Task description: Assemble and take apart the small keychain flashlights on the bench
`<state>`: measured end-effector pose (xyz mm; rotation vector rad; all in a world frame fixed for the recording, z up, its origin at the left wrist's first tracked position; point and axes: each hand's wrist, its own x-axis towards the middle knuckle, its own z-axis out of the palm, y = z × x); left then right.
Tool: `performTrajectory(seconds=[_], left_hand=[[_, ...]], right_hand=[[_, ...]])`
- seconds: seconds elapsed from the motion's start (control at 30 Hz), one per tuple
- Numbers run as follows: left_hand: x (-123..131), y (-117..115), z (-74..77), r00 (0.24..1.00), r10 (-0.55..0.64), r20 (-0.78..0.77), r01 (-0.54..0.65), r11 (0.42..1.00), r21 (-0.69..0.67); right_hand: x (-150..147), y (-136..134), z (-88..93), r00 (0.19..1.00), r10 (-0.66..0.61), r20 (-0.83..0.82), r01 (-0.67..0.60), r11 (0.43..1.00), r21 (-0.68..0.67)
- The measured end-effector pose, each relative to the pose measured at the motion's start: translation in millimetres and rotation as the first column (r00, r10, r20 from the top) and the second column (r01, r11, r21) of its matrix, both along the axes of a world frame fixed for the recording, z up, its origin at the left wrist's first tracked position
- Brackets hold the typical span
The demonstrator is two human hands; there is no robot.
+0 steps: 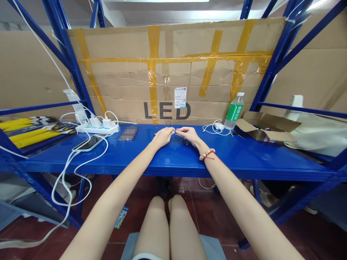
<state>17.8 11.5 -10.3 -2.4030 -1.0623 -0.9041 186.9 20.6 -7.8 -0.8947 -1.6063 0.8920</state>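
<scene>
Above the middle of the blue tabletop (130, 157), my left hand (164, 137) and my right hand (189, 135) meet at their fingertips. Fingers of both are drawn together around a tiny dark item (175, 132), too small to name. The left fingers are curled and pressed together, and a thin dark tip shows at that hand's outer side. Thumb and forefinger of the right pinch toward the left. Under the right palm lies a small dark piece (187, 143) on the table. A beaded bracelet (207, 154) circles my right wrist.
Left: a phone (90, 143), a power strip (94, 128) with white cables, yellow-handled items (35, 133). Right: a coiled white cable (217, 127), a water bottle (235, 112), an opened cardboard box (267, 126). A large cardboard sheet (121, 86) stands behind, between blue posts.
</scene>
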Motion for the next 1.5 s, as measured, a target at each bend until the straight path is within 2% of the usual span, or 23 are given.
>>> performTrajectory(seconds=[0.8, 1.5], left_hand=[[1.1, -3.4, 3.2, 1.0, -0.01, 0.011, 0.009, 0.994, 0.107], [2.1, -7.3, 4.9, 0.997, -0.013, 0.075, 0.005, 0.994, 0.106]], right_hand=[[-0.2, -3.9, 4.1, 0.998, 0.042, -0.042, -0.044, 0.997, -0.06], [-2.6, -4.5, 6.1, 0.992, 0.055, -0.113, -0.067, 0.992, -0.105]])
